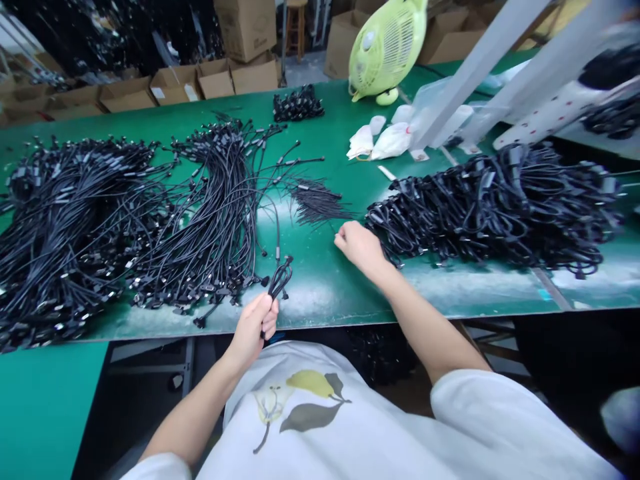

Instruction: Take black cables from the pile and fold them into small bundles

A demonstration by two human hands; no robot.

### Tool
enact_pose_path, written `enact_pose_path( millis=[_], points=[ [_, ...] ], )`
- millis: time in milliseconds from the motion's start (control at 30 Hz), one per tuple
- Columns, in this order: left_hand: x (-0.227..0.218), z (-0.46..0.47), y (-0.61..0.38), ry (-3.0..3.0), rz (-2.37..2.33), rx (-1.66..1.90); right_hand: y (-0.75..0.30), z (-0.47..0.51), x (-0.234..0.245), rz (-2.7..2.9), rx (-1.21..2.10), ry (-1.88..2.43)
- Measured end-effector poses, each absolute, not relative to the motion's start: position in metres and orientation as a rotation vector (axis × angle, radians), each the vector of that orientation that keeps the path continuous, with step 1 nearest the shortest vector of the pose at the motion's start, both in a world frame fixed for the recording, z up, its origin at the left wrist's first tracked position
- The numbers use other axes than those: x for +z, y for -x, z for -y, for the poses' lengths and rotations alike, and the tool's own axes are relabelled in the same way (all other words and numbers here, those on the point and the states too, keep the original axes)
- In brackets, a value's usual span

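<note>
My left hand (253,328) is shut on a looped black cable (279,279), which rises from my fist just off the edge of a large heap of black Y-split cables (210,220). My right hand (357,248) rests on the green workbench (320,293) with its fingertips drawn together. Those fingertips lie just below a fan of thin black wire ends (315,201), and a thick heap of black cables (490,213) lies close to the right. Another dense cable heap (75,227) covers the bench at the left.
A small black cable bundle (299,103) and a lime-green fan (385,50) stand at the bench's far side. White bags (390,137) lie near grey metal posts (480,73). Cardboard boxes (175,87) line the back. The bench's near edge runs just beyond my wrists.
</note>
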State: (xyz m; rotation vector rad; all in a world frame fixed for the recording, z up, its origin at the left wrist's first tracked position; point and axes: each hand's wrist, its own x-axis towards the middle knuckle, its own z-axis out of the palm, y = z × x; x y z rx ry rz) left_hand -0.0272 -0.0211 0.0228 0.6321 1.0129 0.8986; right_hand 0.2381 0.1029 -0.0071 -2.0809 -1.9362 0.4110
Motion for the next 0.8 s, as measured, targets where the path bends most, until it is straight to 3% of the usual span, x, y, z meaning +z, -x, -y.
enact_pose_path(
  millis=[67,167,233,400,467,600,800],
  points=[
    [0.025,0.021,0.024,-0.619,-0.981,0.904,-0.23,-0.087,-0.001,1.907,0.58,1.981],
    [0.026,0.021,0.017,-0.597,-0.936,0.896,-0.204,-0.057,0.001,1.7,1.24,1.514],
    [0.024,0.021,0.013,-0.581,-0.906,0.904,-0.184,-0.041,-0.006,1.483,1.494,1.218],
    [0.005,0.011,0.018,-0.474,-0.953,1.012,-0.169,-0.044,-0.034,1.457,0.992,1.458],
    [-0.003,0.007,0.023,-0.414,-0.993,1.069,-0.176,-0.055,-0.041,1.506,0.949,1.548],
    [-0.007,0.008,0.029,-0.412,-0.959,1.088,-0.183,-0.058,-0.038,1.523,1.036,1.524],
    [0.001,0.019,0.025,-0.517,-0.836,0.931,-0.147,-0.03,-0.022,1.493,1.568,1.153]
  ],
)
